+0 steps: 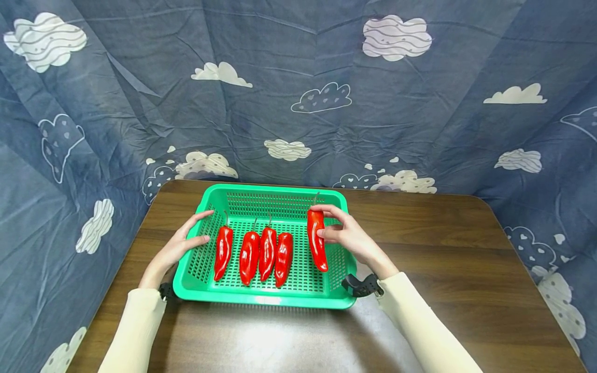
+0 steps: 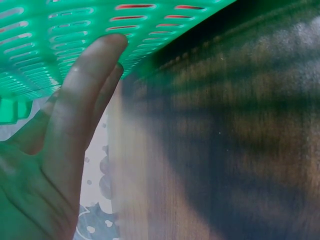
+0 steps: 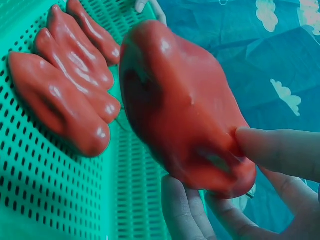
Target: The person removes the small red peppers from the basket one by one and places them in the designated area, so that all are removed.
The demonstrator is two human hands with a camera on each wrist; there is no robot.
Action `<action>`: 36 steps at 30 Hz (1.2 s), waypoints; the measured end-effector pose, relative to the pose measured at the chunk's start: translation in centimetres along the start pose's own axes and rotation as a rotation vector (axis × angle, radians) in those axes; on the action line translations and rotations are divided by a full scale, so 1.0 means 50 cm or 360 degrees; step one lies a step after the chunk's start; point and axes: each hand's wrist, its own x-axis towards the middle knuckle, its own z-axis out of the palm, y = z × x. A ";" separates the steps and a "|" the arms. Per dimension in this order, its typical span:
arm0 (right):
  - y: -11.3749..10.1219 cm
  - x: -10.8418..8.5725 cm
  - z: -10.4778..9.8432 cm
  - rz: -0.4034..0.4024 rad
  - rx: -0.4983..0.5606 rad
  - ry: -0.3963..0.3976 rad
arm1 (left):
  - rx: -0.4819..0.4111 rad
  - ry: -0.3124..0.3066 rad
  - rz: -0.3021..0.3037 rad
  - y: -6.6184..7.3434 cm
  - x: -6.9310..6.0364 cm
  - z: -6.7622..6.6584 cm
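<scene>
The right hand (image 1: 349, 235) has its fingers pinching a glossy red tapered pepper (image 1: 316, 248) over the right end of a green perforated plastic basket (image 1: 261, 299), centre frame; its slick skin might slip. The left hand's (image 1: 176, 248) extended fingers lie loose at the basket's left side. A brown wood-grain table (image 1: 443, 248) fills the lower frame; blue cloud-print cloth (image 1: 280, 41) hangs behind.

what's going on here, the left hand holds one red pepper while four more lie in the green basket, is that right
Not quite: the right hand holds the red pepper, as the head view shows. The rest stands: four more peppers lie in the green basket.
</scene>
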 end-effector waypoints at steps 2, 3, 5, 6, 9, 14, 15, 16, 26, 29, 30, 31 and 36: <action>0.000 -0.004 -0.007 0.0004 -0.0014 0.0018 | -0.0002 0.0002 -0.0006 0.000 0.000 0.000; 0.000 -0.006 -0.010 0.0008 -0.0016 0.0026 | -0.0003 0.0001 -0.0006 0.000 0.000 0.000; 0.002 -0.011 -0.019 0.0027 -0.0025 0.0043 | 0.0009 0.0001 -0.0008 0.001 0.000 -0.001; 0.003 -0.013 -0.023 0.0036 -0.0032 0.0052 | 0.0018 0.0002 -0.0007 0.000 0.000 -0.001; 0.006 -0.021 -0.038 0.0048 -0.0060 0.0074 | 0.0035 0.0004 -0.0002 -0.001 0.000 -0.002; 0.011 -0.037 -0.060 0.0034 -0.0108 0.0108 | 0.0028 0.0010 -0.0005 -0.001 0.001 -0.002; 0.012 -0.040 -0.063 0.0037 -0.0109 0.0113 | 0.0026 0.0011 -0.0009 0.000 0.001 -0.002; 0.013 -0.043 -0.066 0.0037 -0.0109 0.0118 | 0.0022 0.0012 -0.0012 0.000 0.001 -0.002; 0.021 -0.059 -0.088 0.0030 -0.0068 0.0175 | 0.0005 0.0011 -0.0029 0.001 0.000 -0.001; 0.024 -0.063 -0.097 0.0033 -0.0069 0.0198 | 0.0000 0.0012 -0.0021 -0.001 0.000 -0.001; 0.026 -0.065 -0.100 0.0034 -0.0072 0.0205 | 0.0000 0.0013 -0.0017 -0.001 0.000 -0.001; 0.027 -0.067 -0.103 0.0032 -0.0070 0.0211 | -0.0001 0.0012 -0.0015 -0.001 0.000 -0.001; 0.034 -0.075 -0.119 0.0028 -0.0055 0.0240 | -0.0004 0.0006 -0.0008 0.002 -0.001 0.000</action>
